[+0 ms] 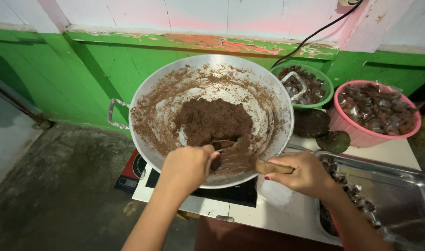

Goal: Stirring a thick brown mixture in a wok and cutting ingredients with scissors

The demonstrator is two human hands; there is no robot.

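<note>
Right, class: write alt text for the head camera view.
Two hands, left and right, work brown paste in a large metal wok on a cooktop; the right grips a wooden handle. Pink and green tubs stand nearby.

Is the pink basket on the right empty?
No. The pink basket beside the green basket is filled to its rim with small dark pieces in clear wrapping.

My wok (175, 83) sits on the stove (231, 193) at the table's (287, 216) left edge; two basins (314, 100) stand behind the tray (398, 186) at right.
</note>
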